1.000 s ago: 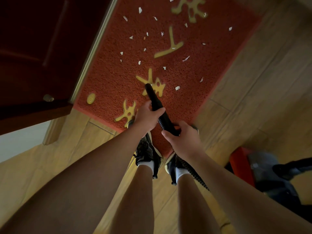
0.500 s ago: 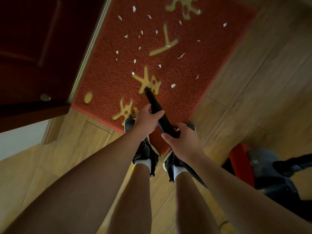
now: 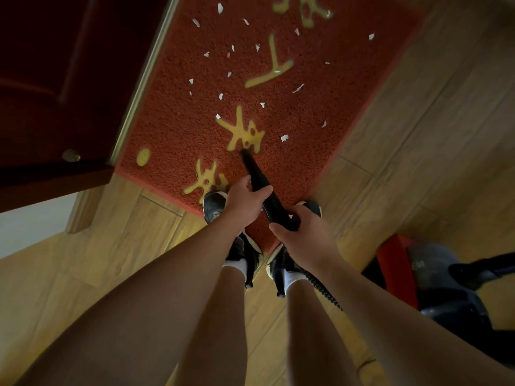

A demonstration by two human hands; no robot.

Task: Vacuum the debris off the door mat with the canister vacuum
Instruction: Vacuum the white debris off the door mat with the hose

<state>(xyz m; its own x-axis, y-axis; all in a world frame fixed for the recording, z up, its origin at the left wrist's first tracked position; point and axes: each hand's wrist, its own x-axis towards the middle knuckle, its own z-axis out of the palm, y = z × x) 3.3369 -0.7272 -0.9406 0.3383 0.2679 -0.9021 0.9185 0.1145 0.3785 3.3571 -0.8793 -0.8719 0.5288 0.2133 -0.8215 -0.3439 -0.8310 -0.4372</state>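
1. The left hand [image 3: 243, 203], at frame centre, curls its fingers round the black wand [image 3: 257, 174].
2. The right hand [image 3: 305, 236], just below and right of it, grips the wand's ribbed rear end; the hose [image 3: 320, 285] trails off toward the lower right.
3. The wand's tip points at a yellow character low on the red mat [image 3: 348, 93]; whether it touches cannot be told.
4. White debris [image 3: 284, 138] lies scattered over the mat's middle and top.
5. The vacuum [image 3: 451, 296] sits on the floor at lower right.

The door mat [image 3: 356, 93] runs off the top edge. The blurred canister vacuum [image 3: 446, 291] is cut at right, its hose [image 3: 320, 285] partly behind a forearm [image 3: 384, 302].
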